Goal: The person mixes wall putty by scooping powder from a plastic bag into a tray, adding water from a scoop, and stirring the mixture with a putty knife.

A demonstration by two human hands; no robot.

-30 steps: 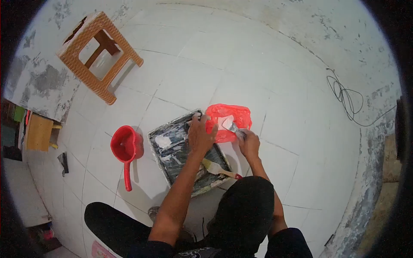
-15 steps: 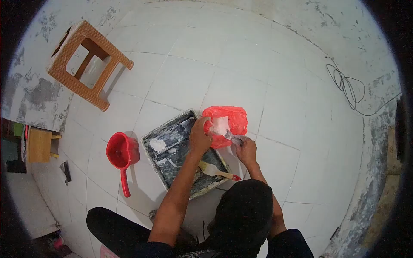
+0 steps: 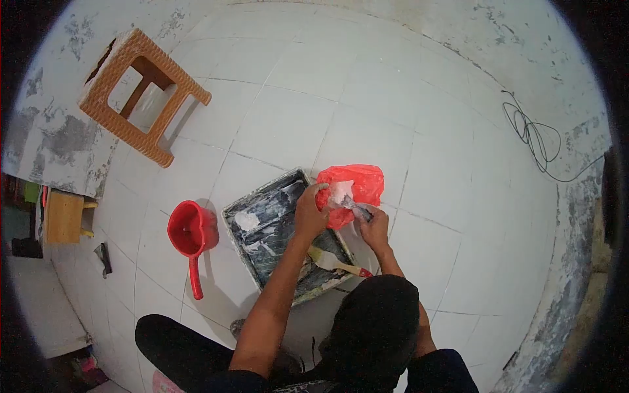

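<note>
**Red plastic bag (image 3: pixel 368 185) lies open between two hands**

The bag sits on the tiled floor (image 3: pixel 452 177), its mouth spread wide, which seems to leave the white material (image 3: pixel 342 190) inside within easy reach. The right hand (image 3: pixel 375 229) has its fingers closed on a grey scraper (image 3: pixel 361 211), gripped low and angled so that its end meets the white material; blur hides the blade's exact edge. The left hand (image 3: pixel 310 211) is curved at the opposite side of the bag, apparently steadying it against the scraper's push, though whether those fingers pinch the plastic cannot be told.

Just beside the bag is a dark, smeared tray (image 3: pixel 270 195), perhaps set so near to keep any carry between the two short. A brush (image 3: pixel 335 263) rests in its near right corner, handle lying over the rim, a placement that likely keeps the grip clean and easy to pick up. To the left of the tray stands a red dipper (image 3: pixel 210 226), its handle pointing back toward the person as if for a ready grasp. Farther out, a brown stool (image 3: pixel 124 131) and a loosely coiled cable (image 3: pixel 527 131) lie well apart from the hands.
</note>
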